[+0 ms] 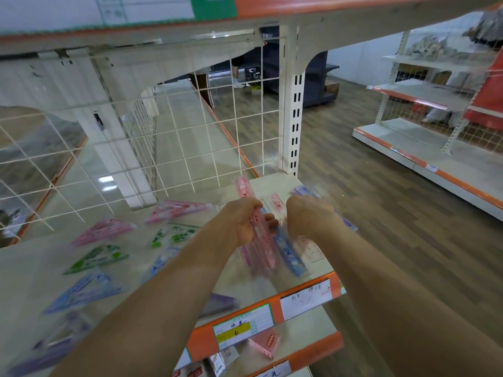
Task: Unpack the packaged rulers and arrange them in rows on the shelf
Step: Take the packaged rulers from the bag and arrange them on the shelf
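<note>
Writing on the shelf-edge labels and pink box is too blurred to read.

The shelf is pale cream, and its front edge strip is bright orange. On this strip the white label carries dark handwriting, and the green-bordered label has a yellow band across it. The pink ruler pack has a small printed pattern (too blurred to read). Just beside it, the blue ruler pack shows white marks, and the purple ruler pack is pale lilac. The set squares are in three colours: pink set square, green set square, blue set square. The wire mesh is white. The floor has a pattern of brown and grey wood planks. The small box is pink.
</note>
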